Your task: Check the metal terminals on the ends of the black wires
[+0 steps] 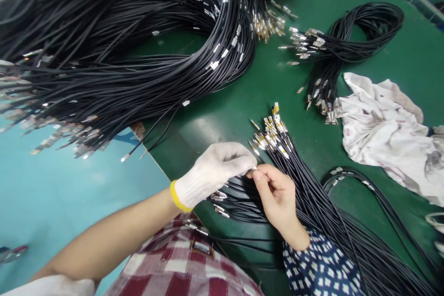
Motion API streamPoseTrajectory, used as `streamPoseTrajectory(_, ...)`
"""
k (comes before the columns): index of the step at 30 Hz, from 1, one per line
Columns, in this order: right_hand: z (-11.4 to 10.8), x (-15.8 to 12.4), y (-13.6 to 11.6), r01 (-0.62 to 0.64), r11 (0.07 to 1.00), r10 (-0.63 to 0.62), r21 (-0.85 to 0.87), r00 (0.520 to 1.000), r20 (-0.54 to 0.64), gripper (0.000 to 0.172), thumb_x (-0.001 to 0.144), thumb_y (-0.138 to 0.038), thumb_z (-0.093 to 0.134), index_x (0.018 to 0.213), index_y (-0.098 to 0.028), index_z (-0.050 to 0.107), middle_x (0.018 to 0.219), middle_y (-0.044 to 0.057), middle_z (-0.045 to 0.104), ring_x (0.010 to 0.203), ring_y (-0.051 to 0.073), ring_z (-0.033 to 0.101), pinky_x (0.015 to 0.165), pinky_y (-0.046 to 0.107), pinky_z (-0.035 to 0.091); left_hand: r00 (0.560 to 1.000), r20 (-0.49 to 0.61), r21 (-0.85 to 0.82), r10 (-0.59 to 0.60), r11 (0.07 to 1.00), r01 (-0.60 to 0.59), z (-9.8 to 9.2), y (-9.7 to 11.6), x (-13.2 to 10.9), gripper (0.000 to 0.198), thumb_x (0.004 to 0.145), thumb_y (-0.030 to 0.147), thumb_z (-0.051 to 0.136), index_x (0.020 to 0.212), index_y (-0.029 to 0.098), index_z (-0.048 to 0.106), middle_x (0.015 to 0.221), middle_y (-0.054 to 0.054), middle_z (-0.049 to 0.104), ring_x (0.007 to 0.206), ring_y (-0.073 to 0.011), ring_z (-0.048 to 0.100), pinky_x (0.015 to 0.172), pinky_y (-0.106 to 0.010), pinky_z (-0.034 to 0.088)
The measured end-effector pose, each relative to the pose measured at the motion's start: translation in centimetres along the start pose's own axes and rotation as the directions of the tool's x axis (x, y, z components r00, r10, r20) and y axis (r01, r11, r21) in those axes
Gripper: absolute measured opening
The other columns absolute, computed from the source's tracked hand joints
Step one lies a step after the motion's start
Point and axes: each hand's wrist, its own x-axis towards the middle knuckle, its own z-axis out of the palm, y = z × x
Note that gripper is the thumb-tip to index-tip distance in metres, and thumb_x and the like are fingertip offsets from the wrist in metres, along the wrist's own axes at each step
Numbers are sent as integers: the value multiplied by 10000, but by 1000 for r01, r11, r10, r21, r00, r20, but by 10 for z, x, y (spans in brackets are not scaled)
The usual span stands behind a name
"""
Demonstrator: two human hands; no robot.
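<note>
My left hand, in a white knit glove with a yellow cuff, is closed with its fingertips pinched at a small shiny metal cable terminal. Against it, my bare right hand pinches the same tiny end between thumb and forefinger. The gloved fingers hide most of the piece. Beneath and beside both hands lies a bundle of black cables, whose metal-tipped ends fan out just beyond my right hand. More cable ends rest below my gloved hand.
A large coil of black cables fills the upper left of the green table, its ends hanging past the edge. A smaller looped bundle lies at upper right. Crumpled white cloth is at the right, near a thin cable loop.
</note>
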Motion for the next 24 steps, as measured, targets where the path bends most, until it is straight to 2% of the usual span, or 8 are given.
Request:
streamPoseTrajectory(6,2,-1,4,-35,996,32,85,999,41,226,1001,-264,548,823,-188,667,694,-4,626,570,134,528,536,243,403,1000,-5,-5,7,1000,-7,1,1,1,129,841,271,639,824,153,689,771,9,645,738,-99,555,680,-215,421)
streamPoseTrajectory(13,2,-5,12,-101,976,81,192,991,108,256,1056,-330,495,919,-192,662,553,-70,445,466,117,412,482,243,349,1000,9,-11,19,1000,-19,2,4,1,145,871,255,601,796,152,670,758,12,648,732,-94,577,687,-208,440)
streamPoseTrajectory(16,2,-2,11,20,999,-24,48,995,97,218,1060,-264,474,983,-200,667,608,-41,552,545,144,535,589,281,441,997,-60,77,41,996,-37,3,4,1,174,891,307,596,829,171,686,780,11,675,752,-117,611,701,-225,464)
streamPoseTrajectory(18,3,-2,7,146,958,-120,-249,986,116,205,1043,-218,485,1081,-203,685,814,38,661,754,206,623,736,359,473,972,-200,237,122,969,-73,1,1,1,200,911,354,583,870,195,698,859,9,707,814,-138,639,755,-245,482)
streamPoseTrajectory(20,3,-4,2,208,808,-131,-552,976,176,255,1018,-191,498,1195,-180,682,1022,121,661,924,289,610,796,438,468,912,-277,480,302,866,-141,-3,-4,1,191,935,326,553,904,210,702,949,6,721,902,-152,648,859,-271,476)
streamPoseTrajectory(21,3,-6,-2,219,741,-103,-635,971,214,286,1010,-182,502,1241,-154,667,1064,146,645,953,315,596,796,459,475,881,-250,603,401,777,-182,-5,-8,1,183,943,289,537,920,214,702,987,2,721,945,-158,645,916,-290,460)
streamPoseTrajectory(22,2,-8,-6,232,714,-66,-661,962,266,304,1004,-178,511,1269,-128,651,1063,154,641,953,323,593,793,466,490,858,-181,709,480,669,-224,-7,-11,0,184,950,251,521,942,216,701,1020,-4,719,980,-165,638,965,-314,438)
streamPoseTrajectory(24,-4,-12,-12,266,773,-14,-576,915,403,292,1008,-187,532,1272,-125,641,1042,127,659,939,297,612,825,445,523,841,16,844,541,444,-302,-10,-17,-2,198,957,208,505,1009,226,696,1073,-9,711,1024,-179,622,1008,-362,403)
